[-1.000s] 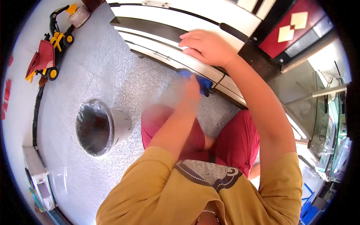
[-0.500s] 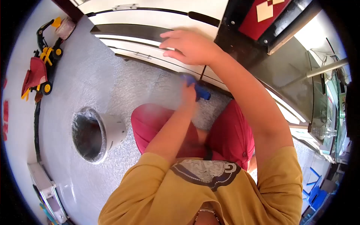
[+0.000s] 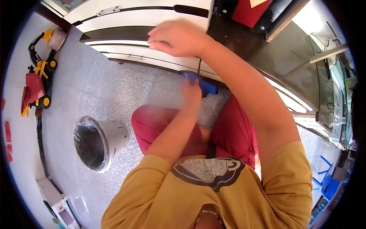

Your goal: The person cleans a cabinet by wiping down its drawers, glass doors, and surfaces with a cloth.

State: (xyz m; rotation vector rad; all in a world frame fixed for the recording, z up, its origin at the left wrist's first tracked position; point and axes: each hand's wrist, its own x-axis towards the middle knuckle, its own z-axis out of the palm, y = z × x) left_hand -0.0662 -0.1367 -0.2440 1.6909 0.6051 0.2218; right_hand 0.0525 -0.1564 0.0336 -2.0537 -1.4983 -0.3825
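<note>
My left hand (image 3: pixel 191 91) is low in front of my knees, its fingers wrapped round a blue barrel-shaped handheld device (image 3: pixel 207 88). The device lies slantwise near the floor, close to the foot of the white drawers; motion blurs it and its exact kind is unclear. Higher up, my right hand (image 3: pixel 177 38) reaches across the front of the white drawer unit (image 3: pixel 152 60), by its dark ledge (image 3: pixel 114 33). Its fingers point left, stretched out with the thumb a little apart, and I see nothing held. Whether it touches the drawers I cannot tell.
A white bin with a clear liner (image 3: pixel 114 135) stands on the grey floor left of my knees. A toy digger (image 3: pixel 40 78) is by the left wall. To the right is a dark glossy surface (image 3: pixel 289 57); a blue chair (image 3: pixel 328 186) is farther back.
My right hand has shifted left and slightly up, and its fingers are less spread. My left hand keeps hold of the blue device, which shows more of its length. The view has tilted slightly.
</note>
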